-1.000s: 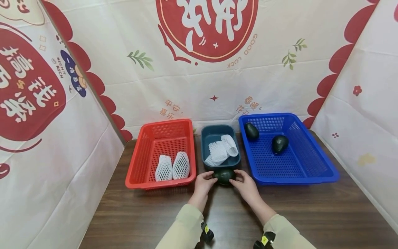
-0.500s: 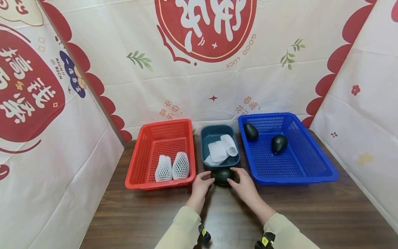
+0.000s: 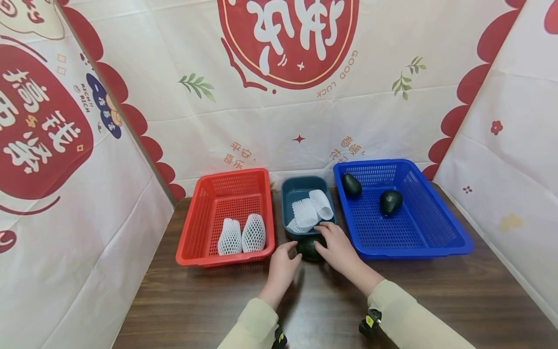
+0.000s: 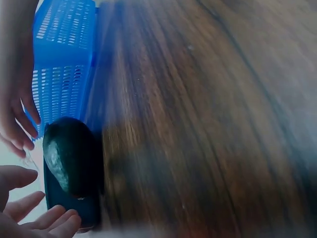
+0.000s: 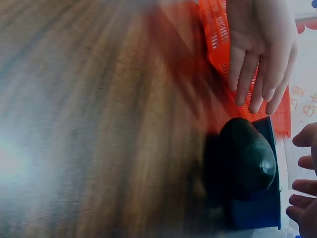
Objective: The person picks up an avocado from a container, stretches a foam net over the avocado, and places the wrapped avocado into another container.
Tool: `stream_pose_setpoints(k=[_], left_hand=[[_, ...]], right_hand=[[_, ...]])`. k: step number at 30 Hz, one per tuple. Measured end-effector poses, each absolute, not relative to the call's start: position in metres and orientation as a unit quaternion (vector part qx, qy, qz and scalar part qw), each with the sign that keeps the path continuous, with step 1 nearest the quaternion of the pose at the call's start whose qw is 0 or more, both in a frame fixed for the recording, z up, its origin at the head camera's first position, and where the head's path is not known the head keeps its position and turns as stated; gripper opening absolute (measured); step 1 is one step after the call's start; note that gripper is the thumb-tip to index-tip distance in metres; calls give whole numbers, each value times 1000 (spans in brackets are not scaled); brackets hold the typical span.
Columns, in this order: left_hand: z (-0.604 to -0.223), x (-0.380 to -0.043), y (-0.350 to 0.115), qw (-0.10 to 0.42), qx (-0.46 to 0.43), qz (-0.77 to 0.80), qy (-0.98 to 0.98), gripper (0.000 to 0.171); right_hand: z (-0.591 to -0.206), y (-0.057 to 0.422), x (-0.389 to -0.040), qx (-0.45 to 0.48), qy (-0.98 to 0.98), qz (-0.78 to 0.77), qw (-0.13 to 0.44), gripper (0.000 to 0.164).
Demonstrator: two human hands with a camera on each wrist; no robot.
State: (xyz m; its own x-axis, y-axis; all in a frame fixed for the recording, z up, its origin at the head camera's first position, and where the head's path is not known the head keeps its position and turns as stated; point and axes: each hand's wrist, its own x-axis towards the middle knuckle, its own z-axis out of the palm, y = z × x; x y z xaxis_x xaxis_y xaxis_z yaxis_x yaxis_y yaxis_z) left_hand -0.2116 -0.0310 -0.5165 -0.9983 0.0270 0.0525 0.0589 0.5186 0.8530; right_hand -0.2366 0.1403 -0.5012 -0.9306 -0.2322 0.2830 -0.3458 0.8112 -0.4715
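A dark green avocado (image 3: 308, 249) lies on the wooden table, just in front of the teal container (image 3: 287, 184). My left hand (image 3: 282, 266) hovers by its left end, fingers loosely extended; in the left wrist view the fingers (image 4: 52, 218) look apart from the fruit. Over its right end reaches my right hand (image 3: 337, 247), fingertips near the container's front rim. In the right wrist view the right fingers (image 5: 304, 186) stand spread beside the avocado (image 5: 247, 156) and grip nothing. Inside the teal container are several white foam net sleeves (image 3: 305, 212).
At the left stands a red basket (image 3: 186, 237) with two net-sleeved items (image 3: 254, 232) in it. The blue basket (image 3: 418, 246) at the right holds two bare avocados (image 3: 390, 202). A printed cloth (image 3: 244, 116) hangs behind and at both sides.
Both hands have come away from the avocado's ends, where their fingers touched it. My right hand has moved up and left toward the teal container; the avocado stays on the table.
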Motion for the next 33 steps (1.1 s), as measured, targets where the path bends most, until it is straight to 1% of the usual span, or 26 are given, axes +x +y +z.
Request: stream_pose_setpoints(k=[5, 11, 14, 16, 24, 26, 30, 33], left_hand=[[-509, -205, -31, 60, -80, -401, -911, 32], [-496, -200, -32, 117, -143, -354, -917, 30], [-488, -198, -34, 136, -168, -339, -916, 29], [-485, -199, -37, 140, -178, -330, -916, 29], [-477, -199, -47, 119, -197, -305, -924, 30], [-475, -198, -48, 121, -205, -297, -925, 30], [-467, -199, -52, 126, -216, -284, -926, 30], [-461, -200, -55, 128, -217, -284, -925, 29]], right_hand=[[-498, 138, -247, 146, -953, 250, 89, 42], [-498, 134, -257, 121, -969, 208, 52, 44], [-500, 131, -261, 116, -976, 182, 39, 46], [-500, 130, -264, 116, -979, 166, 38, 46], [-500, 125, -270, 116, -984, 131, 39, 52], [-498, 125, -271, 115, -983, 137, 43, 53], [-492, 126, -273, 114, -979, 158, 59, 50], [-490, 126, -275, 119, -979, 153, 59, 47]])
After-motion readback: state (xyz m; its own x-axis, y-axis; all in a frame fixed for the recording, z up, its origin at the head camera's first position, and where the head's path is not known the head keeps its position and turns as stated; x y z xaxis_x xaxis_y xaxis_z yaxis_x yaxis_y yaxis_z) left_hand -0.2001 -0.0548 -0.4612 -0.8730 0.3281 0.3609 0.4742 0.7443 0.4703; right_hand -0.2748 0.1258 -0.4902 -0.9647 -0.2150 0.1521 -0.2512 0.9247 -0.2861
